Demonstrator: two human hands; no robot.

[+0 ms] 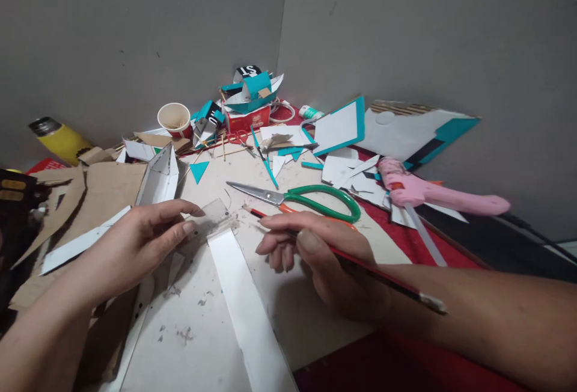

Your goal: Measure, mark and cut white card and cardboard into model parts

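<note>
My right hand (329,254) holds a red-and-black pencil (383,275), its tip pointing up and left over the board. Below that tip lies a long white card strip (247,314), running toward the near edge. My left hand (139,241) hovers at the left, thumb and forefinger apart, with nothing visible between them. Close to its fingertips is a small clear plastic piece (217,210) at the strip's far end; whether they touch I cannot tell. Just beyond my right hand rest scissors (322,196) with green and orange handles, blades pointing left.
A pink glue gun (437,193) lies at the right, its cord trailing off. Cardboard scraps (110,187) pile up on the left beside a yellow bottle (61,142). Farther back stand a paper cup (174,118) and teal card boats (252,94). Card offcuts (340,124) cover the back right.
</note>
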